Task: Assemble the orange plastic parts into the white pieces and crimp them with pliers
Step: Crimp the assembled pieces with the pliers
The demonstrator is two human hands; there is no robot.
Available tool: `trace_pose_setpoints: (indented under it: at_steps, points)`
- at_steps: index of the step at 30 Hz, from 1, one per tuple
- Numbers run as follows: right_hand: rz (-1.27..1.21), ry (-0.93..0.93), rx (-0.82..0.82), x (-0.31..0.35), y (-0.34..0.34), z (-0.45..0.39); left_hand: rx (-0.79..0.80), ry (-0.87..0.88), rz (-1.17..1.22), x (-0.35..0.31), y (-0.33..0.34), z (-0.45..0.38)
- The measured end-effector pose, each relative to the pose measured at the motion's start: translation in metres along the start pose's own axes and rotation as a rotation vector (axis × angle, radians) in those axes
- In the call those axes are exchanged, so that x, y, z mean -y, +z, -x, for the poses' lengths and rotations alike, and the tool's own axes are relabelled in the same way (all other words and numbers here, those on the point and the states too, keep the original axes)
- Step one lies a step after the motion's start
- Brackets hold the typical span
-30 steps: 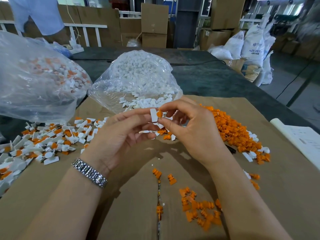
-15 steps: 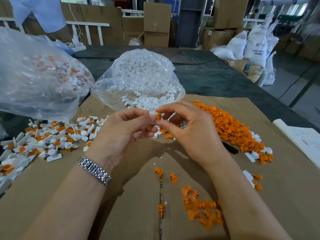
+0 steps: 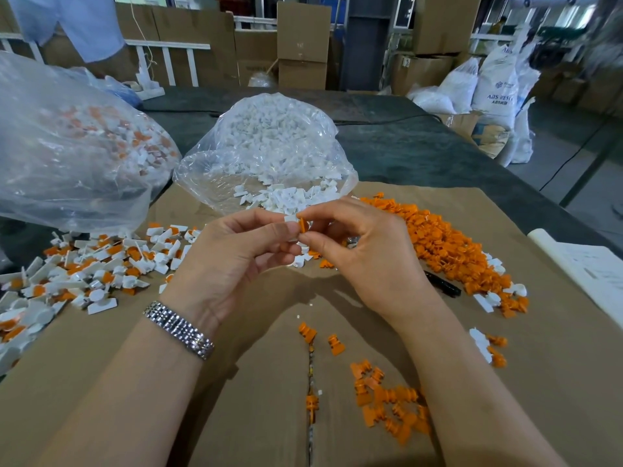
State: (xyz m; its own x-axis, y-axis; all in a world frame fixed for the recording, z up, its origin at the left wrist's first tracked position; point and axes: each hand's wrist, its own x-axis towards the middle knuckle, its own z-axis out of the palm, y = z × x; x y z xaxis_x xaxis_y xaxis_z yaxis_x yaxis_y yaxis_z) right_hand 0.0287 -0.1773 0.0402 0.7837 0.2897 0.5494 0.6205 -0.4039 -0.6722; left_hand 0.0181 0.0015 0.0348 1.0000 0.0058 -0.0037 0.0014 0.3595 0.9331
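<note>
My left hand [image 3: 232, 254] pinches a small white piece [image 3: 290, 220] between thumb and fingers above the cardboard. My right hand [image 3: 364, 251] pinches an orange part [image 3: 303, 226] and holds it against the white piece's right side. A long heap of loose orange parts [image 3: 445, 244] lies to the right. Assembled white-and-orange pieces [image 3: 97, 264] are spread out at the left. A dark tool handle [image 3: 441, 284], perhaps the pliers, pokes out beside my right wrist, mostly hidden.
An open clear bag of white pieces [image 3: 269, 153] sits behind my hands. A bigger clear bag of mixed pieces [image 3: 70, 146] is at the far left. Loose orange parts [image 3: 387, 402] lie near me. Paper sheets [image 3: 593, 267] lie at the right. A person [image 3: 77, 25] stands beyond the table.
Both hands stayed together in front of the white bag. The orange part has turned edge-on and sits tighter against the white piece, which my left fingers cover more.
</note>
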Motion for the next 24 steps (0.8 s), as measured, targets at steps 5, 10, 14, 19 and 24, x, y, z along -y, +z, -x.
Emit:
trace_pose_setpoints:
  at_steps: [5, 10, 14, 19, 24]
  points:
    - [0.464, 0.393, 0.038, -0.02, -0.024, -0.003, -0.052, -0.01, 0.009, -0.001, -0.002, -0.001]
    - [0.776, 0.804, 0.288, -0.031, -0.031, 0.002, -0.046, 0.007, -0.013, -0.001, -0.005, -0.002]
    - [0.846, 0.757, 0.365, -0.03, -0.027, 0.002, -0.036, 0.023, -0.024, -0.001, -0.007, -0.002]
    - [0.54, 0.709, 0.219, -0.027, -0.032, -0.001, -0.058, 0.025, 0.06, 0.0, -0.01, -0.005]
    - [-0.027, 0.656, 0.313, 0.001, -0.034, -0.003, -0.084, 0.02, 0.162, 0.0, -0.011, -0.007]
